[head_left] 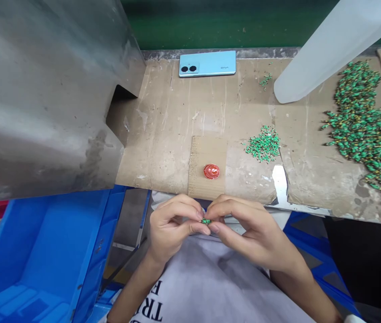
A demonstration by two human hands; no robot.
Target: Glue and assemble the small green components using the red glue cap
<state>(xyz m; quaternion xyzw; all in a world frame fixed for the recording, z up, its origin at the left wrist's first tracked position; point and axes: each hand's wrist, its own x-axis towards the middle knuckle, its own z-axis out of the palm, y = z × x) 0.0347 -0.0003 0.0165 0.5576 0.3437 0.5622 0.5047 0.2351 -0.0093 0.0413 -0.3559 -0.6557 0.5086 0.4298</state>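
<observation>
Close to my body, just off the table's front edge, my left hand [179, 224] and my right hand [244, 229] meet fingertip to fingertip. Between them they pinch a small green part [205, 221], its ends covered by the fingers. Beyond the hands, a small round red dish [211, 171] with a glossy surface sits on a loose strip of cardboard [207, 148]. A little pile of tiny green pieces [263, 144] lies to the right of the dish. Farther right spreads a large heap of green parts with brass-coloured ends [365, 130].
Cardboard [163, 121] covers the table. A light blue phone [207, 63] lies at the back, and a white translucent container [331, 45] stands back right. A metal housing [49, 98] fills the left, above a blue crate [42, 251]. A few green bits [265, 80] lie near the container.
</observation>
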